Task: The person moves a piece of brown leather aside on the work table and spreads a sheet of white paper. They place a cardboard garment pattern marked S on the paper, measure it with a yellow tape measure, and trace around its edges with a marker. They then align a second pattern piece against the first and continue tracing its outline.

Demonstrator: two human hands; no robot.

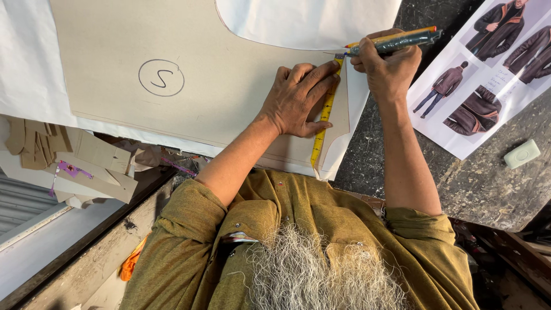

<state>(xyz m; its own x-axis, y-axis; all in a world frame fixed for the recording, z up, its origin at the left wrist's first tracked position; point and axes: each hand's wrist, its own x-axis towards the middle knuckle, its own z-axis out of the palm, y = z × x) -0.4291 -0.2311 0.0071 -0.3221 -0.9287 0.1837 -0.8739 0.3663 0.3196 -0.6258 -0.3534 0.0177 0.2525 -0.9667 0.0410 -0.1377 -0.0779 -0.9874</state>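
Head view, looking down: nearest, olive-green shirt sleeves (189, 229) and grey hair. Beyond — left hand (298, 100) spread flat, pinning a yellow measuring tape (325, 115) to a beige cardboard pattern piece (172, 63) on white paper (28, 69). Right hand (390, 69) closed round a bundle of pens — orange and dark green (396, 39) — tips at the tape's far end. Off right, a printed sheet of coat photographs (488, 69), a pale green eraser (522, 154) on the dark worn worktable (482, 189).

Left hand (298, 100) flat, palm down, fingers spread and pressing. Right hand (387, 66) curled in writing grip, knuckles up. Both forearms bare, extended forward.
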